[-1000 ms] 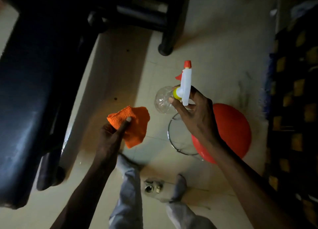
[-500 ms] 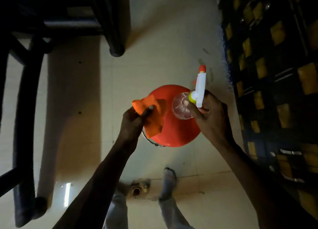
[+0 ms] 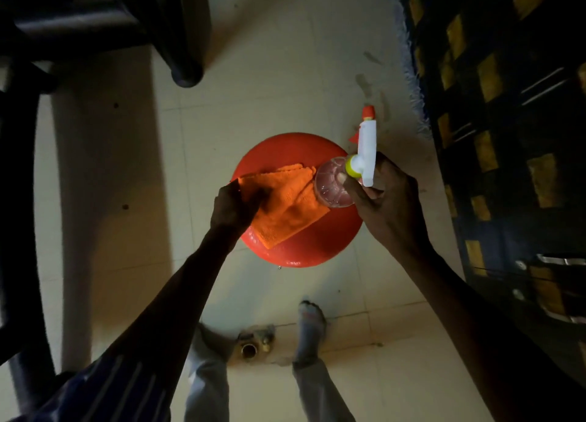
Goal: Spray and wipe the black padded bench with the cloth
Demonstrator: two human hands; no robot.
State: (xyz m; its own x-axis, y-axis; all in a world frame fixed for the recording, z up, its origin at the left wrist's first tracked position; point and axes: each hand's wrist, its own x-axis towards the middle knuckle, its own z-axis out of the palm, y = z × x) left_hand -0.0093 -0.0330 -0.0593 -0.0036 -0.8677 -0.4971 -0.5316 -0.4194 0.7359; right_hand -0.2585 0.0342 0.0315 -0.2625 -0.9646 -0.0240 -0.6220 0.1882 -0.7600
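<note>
Feet (image 3: 309,321) planted near, floor drain (image 3: 253,347) between them. Left hand (image 3: 233,207) pinches the near-left corner of the orange cloth (image 3: 287,204), which lies spread over the red stool (image 3: 296,199). Right hand (image 3: 385,206) wraps the neck of the clear spray bottle (image 3: 336,185), white trigger head (image 3: 367,150) pointing far, bottle body over the stool's right side, touching or just above the cloth edge; can't tell which. Black padded bench (image 3: 19,218) is at the far-left frame edge, well apart from both hands. Judgement: cloth is being readied or parked here, bench not engaged. To do it well: bunch the cloth into a firm pad, turn left, aim the nozzle at the padding, spray lightly, wipe in overlapping strokes. Patterned rug (image 3: 507,136) on the right; keep spray off it.
</note>
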